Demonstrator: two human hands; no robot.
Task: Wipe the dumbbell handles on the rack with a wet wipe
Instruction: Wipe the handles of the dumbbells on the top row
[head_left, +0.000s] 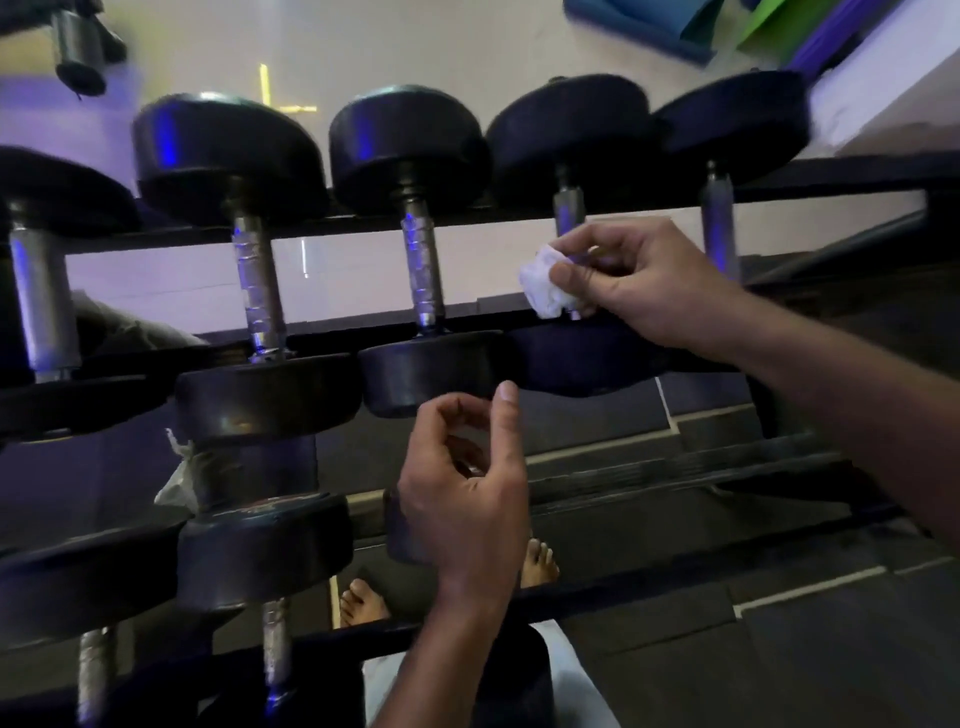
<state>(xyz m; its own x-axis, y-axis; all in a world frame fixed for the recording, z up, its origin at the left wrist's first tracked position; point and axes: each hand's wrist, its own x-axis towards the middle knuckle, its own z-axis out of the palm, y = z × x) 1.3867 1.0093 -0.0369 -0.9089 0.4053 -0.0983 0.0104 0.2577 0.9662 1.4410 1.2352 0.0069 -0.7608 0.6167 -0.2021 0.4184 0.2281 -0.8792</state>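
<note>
Several black dumbbells with metal handles lie across the top tier of a dark rack (831, 182). My right hand (639, 280) pinches a crumpled white wet wipe (543, 288) and wraps it round the lower part of the fourth dumbbell's handle (569, 208); most of that handle is hidden by the hand. To its left, the third handle (425, 265) and the second handle (257, 286) stand bare. My left hand (462, 483) hovers below the third dumbbell's near head (431, 374), fingers loosely curled, holding nothing.
A lower tier holds more dumbbells (265, 551) at the left. A fifth dumbbell (719, 218) sits right of my right hand. Bare feet (363, 603) stand on the dark floor mats below. Coloured mats (649, 26) lie at the top right.
</note>
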